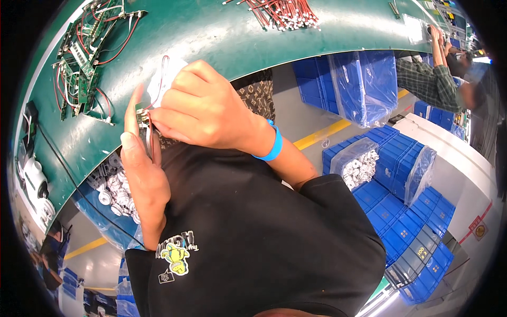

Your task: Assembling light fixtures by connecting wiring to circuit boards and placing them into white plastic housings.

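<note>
In the head view I have both hands close together over the near left of the green table [222, 50]. The left hand [145, 177] is closed around a small circuit board [141, 115], propping it between thumb and fingers; the right hand [203, 108] is pinched tight at the board's edge on a thin red lead [150, 127] (its fingers hide the join, so I cannot tell whether the plug is seated). As for progress, the wired boards [82, 74] heaped at the far left already carry red and white leads, so I judge those done. The big bunch of loose leads [285, 13] at the far edge suggests plenty left, and the board in hand looks partway along.
</note>
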Available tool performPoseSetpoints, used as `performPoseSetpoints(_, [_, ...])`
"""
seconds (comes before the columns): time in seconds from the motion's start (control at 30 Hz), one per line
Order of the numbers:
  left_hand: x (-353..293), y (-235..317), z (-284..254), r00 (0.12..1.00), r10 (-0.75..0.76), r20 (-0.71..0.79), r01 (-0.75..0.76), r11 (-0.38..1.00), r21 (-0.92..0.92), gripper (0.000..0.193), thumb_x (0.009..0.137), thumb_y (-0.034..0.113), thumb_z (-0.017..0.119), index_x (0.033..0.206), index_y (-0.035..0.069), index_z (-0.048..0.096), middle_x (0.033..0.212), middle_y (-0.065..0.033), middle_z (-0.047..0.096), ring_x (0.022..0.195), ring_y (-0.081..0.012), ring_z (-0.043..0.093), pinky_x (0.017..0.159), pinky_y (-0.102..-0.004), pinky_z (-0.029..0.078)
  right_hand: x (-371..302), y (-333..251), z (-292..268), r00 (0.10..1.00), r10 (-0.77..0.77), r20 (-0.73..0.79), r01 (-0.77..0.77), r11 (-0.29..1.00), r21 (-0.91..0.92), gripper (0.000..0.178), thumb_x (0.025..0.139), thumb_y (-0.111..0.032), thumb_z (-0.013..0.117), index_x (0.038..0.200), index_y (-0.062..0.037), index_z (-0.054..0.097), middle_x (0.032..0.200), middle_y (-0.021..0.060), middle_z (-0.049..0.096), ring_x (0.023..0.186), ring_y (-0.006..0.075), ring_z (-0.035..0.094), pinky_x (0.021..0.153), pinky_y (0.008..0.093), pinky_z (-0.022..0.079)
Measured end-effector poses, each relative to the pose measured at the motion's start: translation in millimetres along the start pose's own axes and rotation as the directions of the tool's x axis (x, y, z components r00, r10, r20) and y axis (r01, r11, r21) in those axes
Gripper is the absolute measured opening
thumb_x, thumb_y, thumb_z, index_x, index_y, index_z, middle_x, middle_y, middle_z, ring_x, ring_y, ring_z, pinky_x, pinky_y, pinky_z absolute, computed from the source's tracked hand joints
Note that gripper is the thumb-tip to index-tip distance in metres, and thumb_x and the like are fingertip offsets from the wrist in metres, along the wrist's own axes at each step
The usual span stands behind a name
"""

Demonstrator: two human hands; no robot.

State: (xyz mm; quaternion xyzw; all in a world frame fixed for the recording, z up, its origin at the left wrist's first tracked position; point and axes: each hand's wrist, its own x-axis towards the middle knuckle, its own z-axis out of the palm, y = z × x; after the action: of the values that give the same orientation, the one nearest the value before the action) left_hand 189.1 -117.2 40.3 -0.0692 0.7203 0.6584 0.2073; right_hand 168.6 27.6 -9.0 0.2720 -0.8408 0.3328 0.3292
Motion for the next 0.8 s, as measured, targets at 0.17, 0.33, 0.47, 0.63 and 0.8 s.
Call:
performPoseSetpoints(0.17, [0.2,-3.2,-4.0,1.000,-0.017,0.018,0.017,0.999,-0.034,0.075,0.097,0.059,0.019,0.145,0.003,0.032,0.133,-0.0107,0.048,0.124,-0.0188,0.046,0.099,-0.0261,0.036,-4.0,0.5,3.3,0.998,-0.054,-0.018,0.053,0.998,-0.017,0.017,0.064,-0.014,0.071,0.078,-0.0080,0.064,0.072,-0.0016,0.052,0.072,0.0168,0.053,0.068,0.0321,0.045])
performPoseSetpoints(0.33, [3.3,1.7,-9.2,0.991,-0.133,0.005,0.133,0.988,-0.084,0.075,0.097,0.058,0.014,0.143,0.003,0.037,0.137,-0.0079,0.047,0.123,-0.0171,0.046,0.093,-0.0253,0.040,-2.7,-6.5,-0.1,0.993,-0.114,0.023,0.115,0.991,-0.064,0.018,0.061,-0.015,0.066,0.078,-0.0075,0.064,0.073,-0.0029,0.053,0.072,0.0154,0.053,0.069,0.0316,0.046])
performPoseSetpoints(0.47, [0.2,8.5,-5.7,0.992,-0.119,-0.050,0.113,0.987,-0.117,0.075,0.097,0.058,0.014,0.143,0.003,0.037,0.140,-0.0081,0.044,0.127,-0.0188,0.043,0.103,-0.0294,0.034,-2.8,-5.1,0.3,0.998,-0.052,-0.030,0.051,0.998,-0.026,0.017,0.063,-0.015,0.067,0.078,-0.0076,0.066,0.073,-0.0030,0.054,0.072,0.0147,0.054,0.069,0.0312,0.046])
performPoseSetpoints(0.63, [0.6,5.5,-4.1,0.996,-0.092,-0.018,0.089,0.990,-0.113,0.075,0.097,0.057,0.014,0.145,0.004,0.034,0.146,-0.0077,0.037,0.132,-0.0205,0.037,0.111,-0.0334,0.025,-6.7,-5.0,-2.5,0.996,-0.090,-0.003,0.090,0.993,-0.073,0.018,0.066,-0.015,0.070,0.082,-0.0066,0.067,0.073,-0.0029,0.053,0.071,0.0142,0.053,0.068,0.0307,0.045])
performPoseSetpoints(0.8, [-0.5,7.5,-2.1,0.996,-0.083,-0.035,0.078,0.990,-0.119,0.074,0.098,0.057,0.015,0.145,0.004,0.034,0.146,-0.0084,0.037,0.132,-0.0209,0.036,0.110,-0.0333,0.025,-8.5,-6.1,-3.2,0.994,-0.102,-0.029,0.098,0.989,-0.108,0.023,0.065,-0.013,0.071,0.086,-0.0032,0.068,0.075,-0.0023,0.052,0.067,0.0143,0.047,0.067,0.0312,0.045])
